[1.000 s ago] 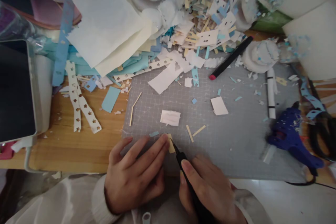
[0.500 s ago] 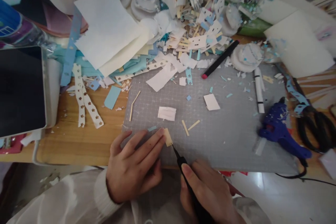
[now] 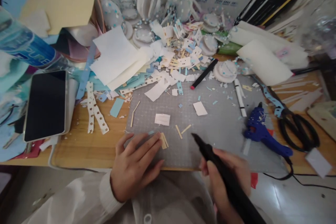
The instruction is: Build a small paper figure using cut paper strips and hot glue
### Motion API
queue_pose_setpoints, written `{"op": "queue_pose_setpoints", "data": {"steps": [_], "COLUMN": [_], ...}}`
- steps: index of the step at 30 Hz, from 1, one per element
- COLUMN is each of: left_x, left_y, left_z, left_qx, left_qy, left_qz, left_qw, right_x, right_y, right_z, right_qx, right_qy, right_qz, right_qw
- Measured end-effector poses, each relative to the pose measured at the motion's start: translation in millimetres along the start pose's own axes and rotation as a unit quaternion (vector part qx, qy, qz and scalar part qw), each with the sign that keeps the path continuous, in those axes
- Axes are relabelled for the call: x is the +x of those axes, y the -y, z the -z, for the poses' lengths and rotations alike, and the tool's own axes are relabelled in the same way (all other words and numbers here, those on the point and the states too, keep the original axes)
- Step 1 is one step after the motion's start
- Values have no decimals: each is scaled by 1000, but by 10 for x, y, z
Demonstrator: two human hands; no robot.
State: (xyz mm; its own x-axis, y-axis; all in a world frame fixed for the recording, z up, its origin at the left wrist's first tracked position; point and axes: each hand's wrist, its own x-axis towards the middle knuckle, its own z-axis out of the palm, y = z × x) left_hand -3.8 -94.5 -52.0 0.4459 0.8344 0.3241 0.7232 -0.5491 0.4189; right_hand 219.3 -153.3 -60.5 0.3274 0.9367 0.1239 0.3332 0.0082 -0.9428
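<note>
My left hand (image 3: 138, 166) lies flat on the grey cutting mat (image 3: 223, 129), fingers stretched out. Its fingertips touch a small pale yellow paper piece (image 3: 163, 141), which has a narrow strip along its right side. A bit of blue paper (image 3: 151, 132) shows beside those fingers. My right hand (image 3: 228, 175) is closed around a black craft knife (image 3: 223, 166), held tilted over the mat's front edge with its tip up and to the left, apart from the paper. Two thin yellow strips (image 3: 179, 132) and a white paper rectangle (image 3: 162, 119) lie just beyond.
To the right are a blue glue gun (image 3: 258, 129), black-handled scissors (image 3: 299, 129) and a white marker (image 3: 239, 98). A black marker (image 3: 204, 73) lies before a heap of paper cutouts (image 3: 183, 56). On the left are a phone (image 3: 46, 105) and a plastic bottle (image 3: 31, 47).
My right hand has drawn the craft knife away from the yellow paper, to the right. A narrow strip now shows along that paper's edge. The camera view has shifted; my left hand stays on the paper.
</note>
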Motion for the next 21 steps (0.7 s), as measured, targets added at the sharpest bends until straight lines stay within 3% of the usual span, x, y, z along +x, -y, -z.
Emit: {"op": "queue_pose_setpoints", "data": {"steps": [3,6,11,15,21], "left_x": [47,121,195,212,293], "left_y": [-10,-11,6,32,26], "left_z": [-5,-16,-1,59,199], "left_qx": [25,35,46,15,-98], "left_qy": [-9,-16,-15,-40,-79], "left_qz": [-9,-22,-63,-73,37], "left_qw": [1000,999,997,996,991], "right_x": [201,328,305,243,299], "right_y": [61,152,157,102,192], "right_z": [-12,-67,-116,-163,-344], "right_qx": [-61,-58,38,18,11], "right_qy": [-94,-118,-81,-64,30], "right_qz": [20,28,46,67,152], "right_qw": [993,991,995,996,988]}}
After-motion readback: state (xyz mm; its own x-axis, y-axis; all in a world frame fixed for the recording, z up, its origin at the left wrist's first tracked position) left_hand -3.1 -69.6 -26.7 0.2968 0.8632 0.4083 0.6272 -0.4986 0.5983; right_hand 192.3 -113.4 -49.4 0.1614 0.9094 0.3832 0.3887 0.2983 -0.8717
